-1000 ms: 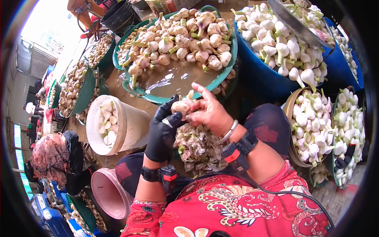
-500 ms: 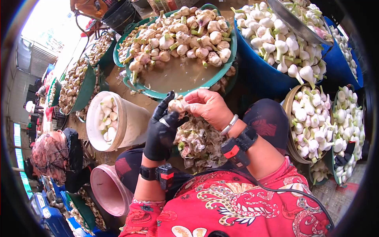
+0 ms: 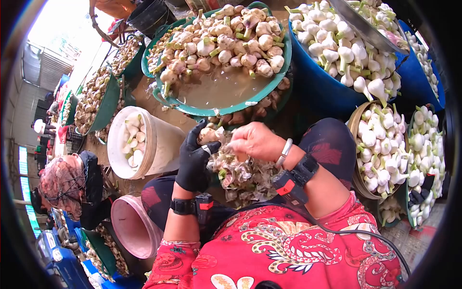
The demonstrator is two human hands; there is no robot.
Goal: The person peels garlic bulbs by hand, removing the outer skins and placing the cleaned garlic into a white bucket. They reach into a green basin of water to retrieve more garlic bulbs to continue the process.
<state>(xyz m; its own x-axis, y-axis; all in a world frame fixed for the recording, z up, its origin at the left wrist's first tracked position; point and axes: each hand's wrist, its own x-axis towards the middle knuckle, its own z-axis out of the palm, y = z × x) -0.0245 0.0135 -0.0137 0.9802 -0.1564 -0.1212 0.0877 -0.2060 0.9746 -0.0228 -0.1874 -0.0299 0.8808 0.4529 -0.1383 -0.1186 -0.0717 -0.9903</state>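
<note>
In a black glove, my left hand (image 3: pixel 195 161) grips a garlic bulb (image 3: pixel 209 135) between thumb and fingers. My bare right hand (image 3: pixel 257 142) is just right of the bulb, its fingers pinched together and turned toward it; I cannot tell what is in the pinch. Below both hands, between my knees, lies a heap of papery garlic skins (image 3: pixel 243 176). Beyond them stands a green tub (image 3: pixel 216 111) with muddy water and unpeeled garlic bulbs (image 3: pixel 231 43) piled at its far side.
A white bucket (image 3: pixel 161 149) with cleaned garlic and a pink bucket (image 3: pixel 137 226) stand at left. On the right are a blue barrel (image 3: pixel 322 91) heaped with white bulbs and a full bucket (image 3: pixel 358 168). A person in a patterned head covering (image 3: pixel 62 185) sits at far left.
My right hand has come away from the bulb, to the right and slightly down, with its fingers curled in. My left hand keeps the bulb, now a little lower.
</note>
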